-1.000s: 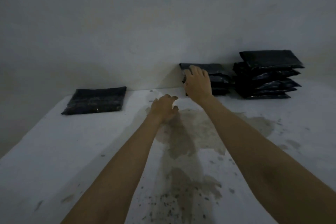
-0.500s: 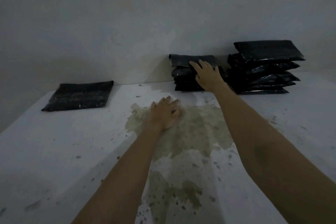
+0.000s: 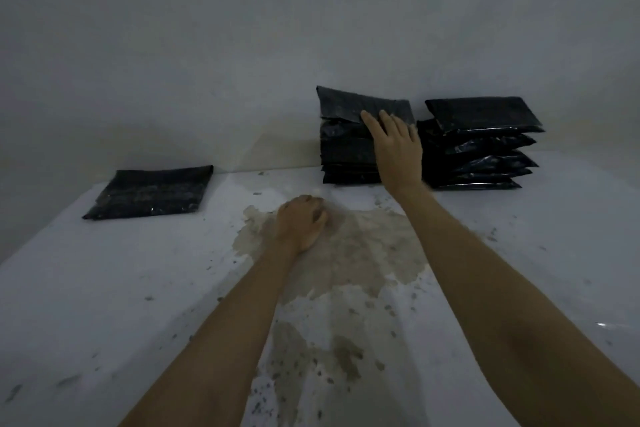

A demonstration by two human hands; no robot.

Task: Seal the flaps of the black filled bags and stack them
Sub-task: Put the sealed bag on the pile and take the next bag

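Straight, relaxed fingers form the grip of the right hand (image 3: 398, 146), which is laid flat against the front of the near stack (image 3: 349, 156) of black filled bags; nothing is pinched or curled round. Its fingertips (image 3: 369, 118) are placed on the lower edge of the top bag (image 3: 360, 104), whose flap is seen tilted up toward the wall rather than lying level. The left hand (image 3: 301, 220) is rested on the surface (image 3: 104, 288) with its fingers curled under, and nothing is held in it.

From the single head view, the near stack is set against the wall, with a taller stack (image 3: 481, 146) just beside it on the right, the two nearly touching. A lone bag (image 3: 152, 192) is laid flat well apart to the left, near the surface's far edge. A brownish stain (image 3: 346, 253) is spread over the middle of the surface, under and around the left hand.

The top bag's long axis is run left to right, parallel to the wall, and it is placed directly ahead of and slightly above the right fingertips. The right hand is clearly nearer, being already in contact; the left hand is kept well short of the stack. Pressing the tilted bag down and squaring it is judged to be the step in hand. Whether its flap is fully sealed cannot be told in this dim light.
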